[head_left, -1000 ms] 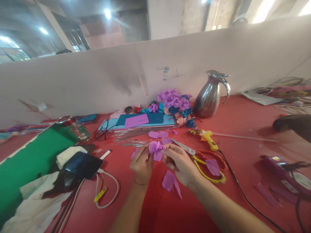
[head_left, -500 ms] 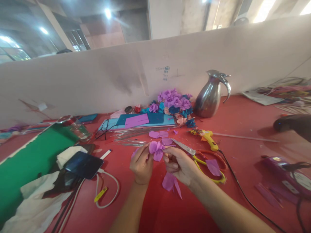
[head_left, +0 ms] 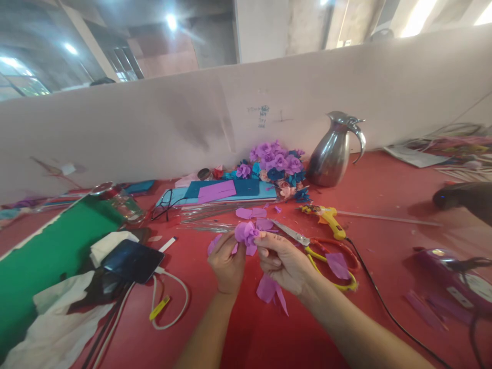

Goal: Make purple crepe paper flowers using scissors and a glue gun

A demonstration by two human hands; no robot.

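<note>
Between my hands is a small purple paper flower (head_left: 246, 233) with curled petals. My left hand (head_left: 227, 261) pinches it from the left, fingers closed, and part of the flower is hidden behind them. From the right, the thumb and forefinger of my right hand (head_left: 282, 259) grip the flower's edge; the other fingers are curled in. Loose purple petals (head_left: 250, 212) lie on the red table just beyond. More cut purple paper (head_left: 269, 289) rests below my right hand. Scissors (head_left: 303, 238) with red and yellow handles lie to the right, a purple petal (head_left: 338, 265) across the handles.
A yellow glue gun (head_left: 330, 221) with a clear stick lies right of the scissors. Behind stand a bunch of paper flowers (head_left: 277, 159) and a steel jug (head_left: 332, 151). Eyeglasses (head_left: 165, 205), a phone (head_left: 132, 260) and a white cable (head_left: 186, 297) are at left, a purple power strip (head_left: 449, 277) at right.
The flower has turned between my fingers, and its petals look more gathered. My left hand has shifted slightly right and rotated. The things on the table have stayed put.
</note>
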